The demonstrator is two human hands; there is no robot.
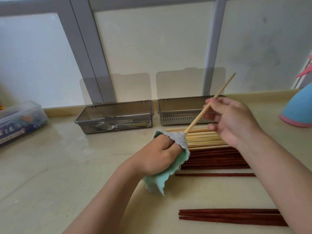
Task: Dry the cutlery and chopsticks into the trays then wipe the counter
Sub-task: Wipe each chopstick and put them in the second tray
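Plainly, held chopstick (211,105): tilted up and away, lower end buried in the cloth (170,164). It may slip, since a hard pull through the cloth could jerk it from a light pinch.
Pale chopsticks (202,138): these lie in a row on the worktop (67,166), directly under the cloth. A dropped stick or a low swing could scatter them into the dark chopsticks (216,159) just beside.
Right tray (184,114): stands behind the right hand with its lid up, and looks empty. A wide swing of the raised tip might strike the lid.
Left tray (114,119): holds forks and is well clear of the work.
Worktop sheen: a patch near the left tray looks wet, so a dried stick set down there would likely need wiping again.
Left hand (157,156): closed around the cloth, squeezing it about the chopstick's lower end.
Right hand (231,120): thumb and fingertips pinch the chopstick near mid-length, with the other fingers loosely curled.
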